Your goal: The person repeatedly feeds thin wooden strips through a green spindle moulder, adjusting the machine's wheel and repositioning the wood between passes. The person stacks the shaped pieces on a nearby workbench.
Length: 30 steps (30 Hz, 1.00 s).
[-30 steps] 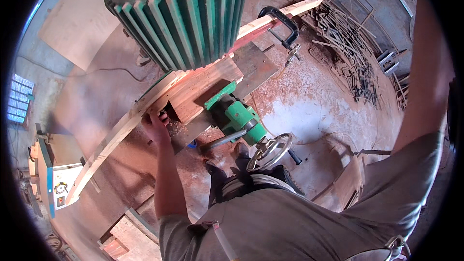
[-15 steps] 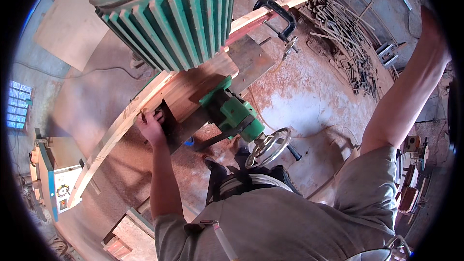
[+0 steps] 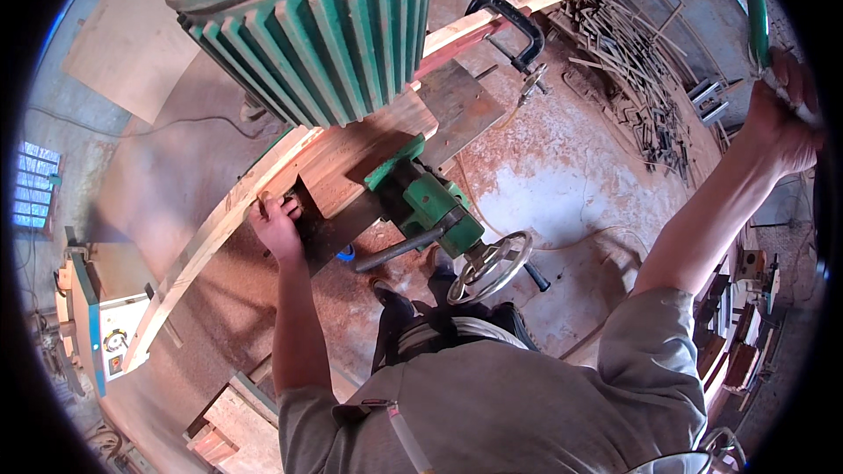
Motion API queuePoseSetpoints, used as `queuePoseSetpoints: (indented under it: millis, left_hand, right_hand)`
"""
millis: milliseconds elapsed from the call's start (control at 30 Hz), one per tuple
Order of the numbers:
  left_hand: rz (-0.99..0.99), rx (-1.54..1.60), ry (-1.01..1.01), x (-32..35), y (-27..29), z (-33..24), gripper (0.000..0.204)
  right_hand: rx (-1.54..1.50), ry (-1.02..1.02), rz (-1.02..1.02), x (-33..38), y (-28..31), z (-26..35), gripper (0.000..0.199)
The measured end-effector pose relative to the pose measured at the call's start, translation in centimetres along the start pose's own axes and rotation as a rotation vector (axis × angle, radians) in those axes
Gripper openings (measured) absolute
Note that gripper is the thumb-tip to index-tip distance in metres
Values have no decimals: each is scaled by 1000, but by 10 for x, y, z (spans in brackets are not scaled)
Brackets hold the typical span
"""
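One lever (image 3: 753,9) filled your clenched right grip (image 3: 788,107); your left (image 3: 277,226) met the beam (image 3: 208,246), closure unclear; clamping looked done, machining unfinished.

The one view comes from the left of two wide fisheye cameras worn on the head, facing steeply down, upright and unmirrored. Nearest above looms the green ribbed metal machine housing (image 3: 307,44), cut off by the upper edge; the grey short-sleeved shirt (image 3: 500,404) fills the lower edge. Farther off spreads the pale floor dusted reddish brown (image 3: 536,211). The bare left hand (image 3: 277,226) lies left of centre, the bare right hand (image 3: 774,136) near the right rim.
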<state>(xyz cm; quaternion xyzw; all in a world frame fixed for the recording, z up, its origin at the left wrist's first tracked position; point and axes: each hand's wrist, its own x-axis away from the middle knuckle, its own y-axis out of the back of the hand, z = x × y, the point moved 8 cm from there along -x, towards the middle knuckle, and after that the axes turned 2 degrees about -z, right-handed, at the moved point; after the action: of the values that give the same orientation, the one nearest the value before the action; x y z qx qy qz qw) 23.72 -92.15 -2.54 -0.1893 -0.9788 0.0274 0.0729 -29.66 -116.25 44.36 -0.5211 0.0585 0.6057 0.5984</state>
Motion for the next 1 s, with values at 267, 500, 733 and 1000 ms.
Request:
queuePoseSetpoints:
  millis: [267, 500, 733, 1000]
  left_hand:
    - [6, 20, 16, -4, 2, 5, 28]
    - [-28, 43, -1, 1, 1, 1, 28]
    - [-39, 8, 28, 4, -3, -2, 27]
    - [-59, 4, 25, 9, -1, -7, 29]
  right_hand:
    - [-205, -207, 241, 14, 48, 5, 36]
    - [-290, -207, 185, 66, 93, -5, 37]
    - [-81, -174, 163, 138, 135, -11, 37]
    - [46, -238, 122, 200, 171, -29, 35]
